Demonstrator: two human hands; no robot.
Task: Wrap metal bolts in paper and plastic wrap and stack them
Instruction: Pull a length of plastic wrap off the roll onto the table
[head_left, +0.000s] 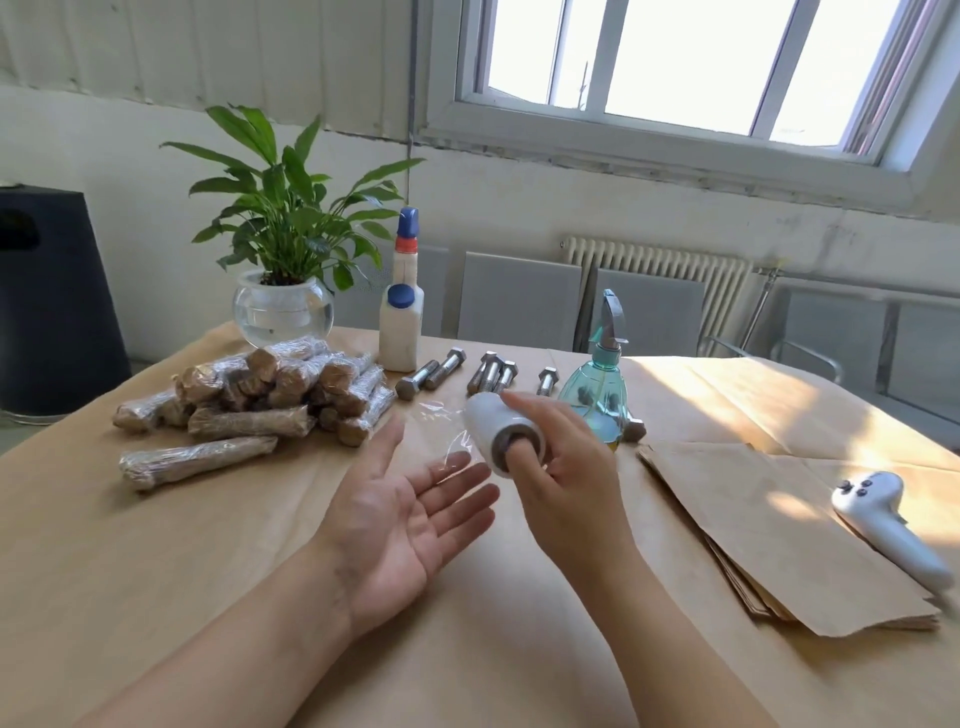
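Head view: roll of plastic wrap (501, 434) held in right hand (561, 483), one finger pushed into the core, other fingers curled round the barrel. Loose film tail (447, 431) trails toward left hand (410, 512), which lies palm-up, fingers straight, grasping nothing. Film judged light, limp and clingy; best taken by its free edge. Bare bolts (457, 369) lie on the bench (208, 545) beyond both hands; likely heavy, rigid, prone to rolling, so grip mid-shank. Wrapped bolt stack (249, 400) sits beyond the left hand. Paper sheets (769, 530) lie right of the right hand.
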